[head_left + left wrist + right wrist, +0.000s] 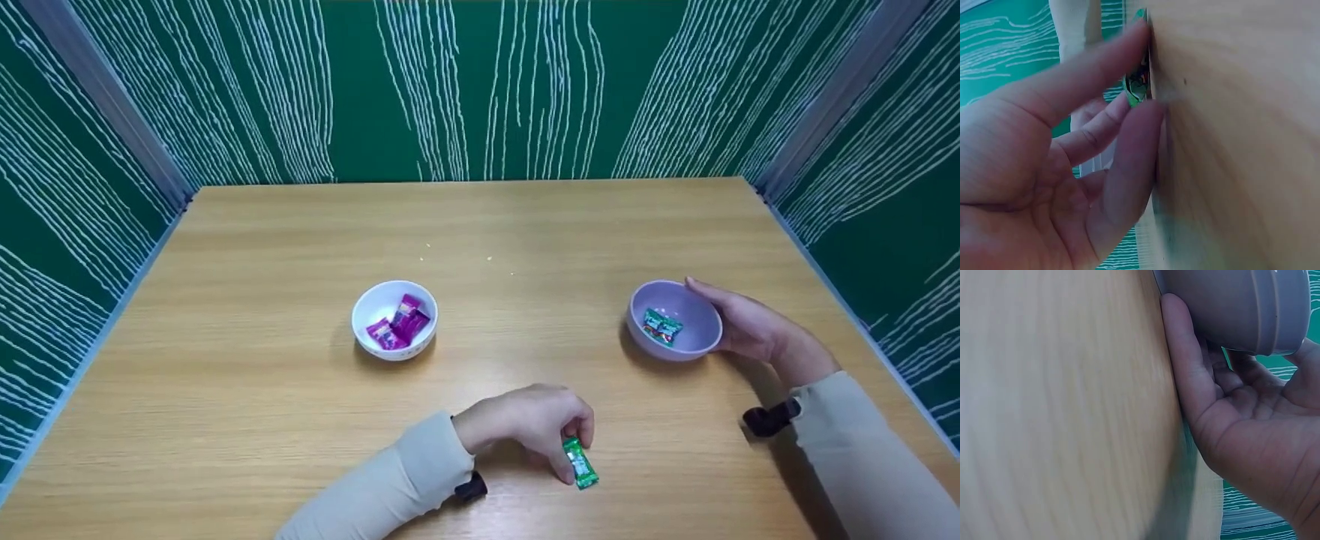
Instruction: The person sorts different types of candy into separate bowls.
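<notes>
In the head view my left hand (pixel 536 420) is low on the table near the front, its thumb and fingertips pinching a green wrapped candy (pixel 580 463). The left wrist view shows the candy (pixel 1138 84) edge-on, right at the tabletop between the thumb and a finger. On the right, my right hand (pixel 750 326) holds the purple bowl (pixel 709 322) from its outer side, thumb up at the rim. Several fingers pass round the bowl's lower wall (pixel 1224 309) in the right wrist view, the little finger along the table. Green wrapped candies (pixel 662 327) lie inside this bowl.
A white bowl (pixel 375 300) with several magenta wrapped candies (pixel 401 324) stands left of the middle. Tiny pale crumbs (pixel 489 259) dot the wooden table (pixel 247 270) behind it. Green panels with white streaks (pixel 480 90) border the back and both sides.
</notes>
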Action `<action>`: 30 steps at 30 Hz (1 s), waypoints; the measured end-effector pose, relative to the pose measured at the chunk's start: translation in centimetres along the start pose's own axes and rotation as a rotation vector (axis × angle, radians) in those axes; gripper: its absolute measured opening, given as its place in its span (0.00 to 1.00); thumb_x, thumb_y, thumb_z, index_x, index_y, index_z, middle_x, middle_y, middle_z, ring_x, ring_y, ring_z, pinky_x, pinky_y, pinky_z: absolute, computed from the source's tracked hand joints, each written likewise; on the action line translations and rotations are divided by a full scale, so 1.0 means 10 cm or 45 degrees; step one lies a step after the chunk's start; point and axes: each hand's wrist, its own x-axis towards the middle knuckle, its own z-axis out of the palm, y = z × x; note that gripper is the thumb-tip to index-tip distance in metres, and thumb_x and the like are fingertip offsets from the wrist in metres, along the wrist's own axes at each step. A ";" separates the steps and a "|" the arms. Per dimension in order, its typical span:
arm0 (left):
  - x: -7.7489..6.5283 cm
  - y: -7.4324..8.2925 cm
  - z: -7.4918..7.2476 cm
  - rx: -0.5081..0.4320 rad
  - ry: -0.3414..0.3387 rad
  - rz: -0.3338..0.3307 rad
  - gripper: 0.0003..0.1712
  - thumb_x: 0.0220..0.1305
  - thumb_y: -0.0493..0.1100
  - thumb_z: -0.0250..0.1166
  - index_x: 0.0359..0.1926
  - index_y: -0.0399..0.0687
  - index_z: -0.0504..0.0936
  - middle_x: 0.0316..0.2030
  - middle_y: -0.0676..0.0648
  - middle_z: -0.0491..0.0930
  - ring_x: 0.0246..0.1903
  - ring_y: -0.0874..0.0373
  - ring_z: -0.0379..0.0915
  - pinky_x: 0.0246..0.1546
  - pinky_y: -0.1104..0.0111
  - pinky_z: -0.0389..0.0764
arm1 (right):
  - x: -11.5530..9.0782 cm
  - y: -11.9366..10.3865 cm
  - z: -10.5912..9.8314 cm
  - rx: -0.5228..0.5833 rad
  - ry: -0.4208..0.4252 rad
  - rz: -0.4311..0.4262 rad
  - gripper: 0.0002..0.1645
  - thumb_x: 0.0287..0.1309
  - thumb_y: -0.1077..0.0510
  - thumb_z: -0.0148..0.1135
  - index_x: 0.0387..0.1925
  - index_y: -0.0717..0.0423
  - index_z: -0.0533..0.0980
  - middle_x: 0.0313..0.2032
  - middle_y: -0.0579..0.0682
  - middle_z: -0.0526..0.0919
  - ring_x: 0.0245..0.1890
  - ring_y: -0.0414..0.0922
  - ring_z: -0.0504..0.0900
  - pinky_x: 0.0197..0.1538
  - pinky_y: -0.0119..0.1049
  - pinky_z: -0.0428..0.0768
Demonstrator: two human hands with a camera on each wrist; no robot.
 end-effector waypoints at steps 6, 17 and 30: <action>-0.01 0.03 0.01 0.050 0.015 -0.005 0.16 0.45 0.46 0.85 0.31 0.55 0.85 0.26 0.63 0.78 0.30 0.70 0.72 0.33 0.77 0.71 | 0.01 0.02 0.01 0.036 0.001 -0.003 0.32 0.73 0.29 0.43 0.65 0.41 0.66 0.61 0.46 0.70 0.57 0.42 0.75 0.57 0.42 0.78; -0.06 -0.02 -0.04 -0.029 0.014 -0.004 0.15 0.47 0.46 0.84 0.30 0.55 0.84 0.25 0.63 0.80 0.27 0.69 0.73 0.32 0.76 0.72 | 0.05 0.01 0.00 0.004 0.015 0.021 0.40 0.71 0.27 0.43 0.72 0.46 0.59 0.66 0.52 0.63 0.59 0.44 0.74 0.58 0.44 0.78; -0.05 0.07 -0.11 -0.168 0.026 -0.069 0.16 0.45 0.42 0.85 0.26 0.51 0.82 0.20 0.60 0.81 0.13 0.58 0.76 0.16 0.71 0.79 | 0.05 0.03 0.01 0.015 -0.001 0.009 0.38 0.72 0.27 0.43 0.71 0.44 0.60 0.66 0.51 0.64 0.59 0.44 0.73 0.58 0.44 0.78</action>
